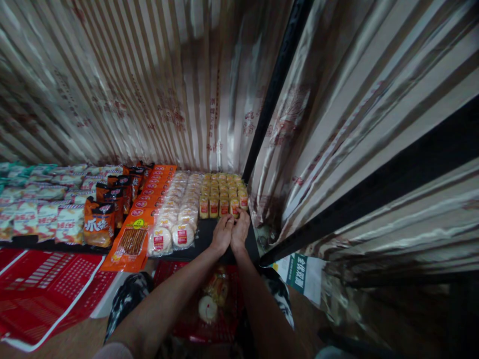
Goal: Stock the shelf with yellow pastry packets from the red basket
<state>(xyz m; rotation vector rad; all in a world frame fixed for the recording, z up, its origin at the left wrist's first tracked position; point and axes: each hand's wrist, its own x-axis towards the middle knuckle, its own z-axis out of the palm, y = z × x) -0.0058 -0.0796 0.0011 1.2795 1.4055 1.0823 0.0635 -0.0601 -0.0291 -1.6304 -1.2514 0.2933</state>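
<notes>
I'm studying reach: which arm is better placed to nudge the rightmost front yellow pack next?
Right, probably: the right grip is nearer that pack; the left grip sits farther left.

A person's left hand (223, 233) and right hand (241, 227) come together just below the frame's centre, at the front row of small yellow packets (213, 206) on a black shelf (204, 239). Round wrapped cakes (183, 236), flat orange packs (133, 237) and white packets (70, 224) stretch leftward; a red basket (35, 279) occupies the lower left, while pleated sheeting (175, 60) hangs across the top.
</notes>
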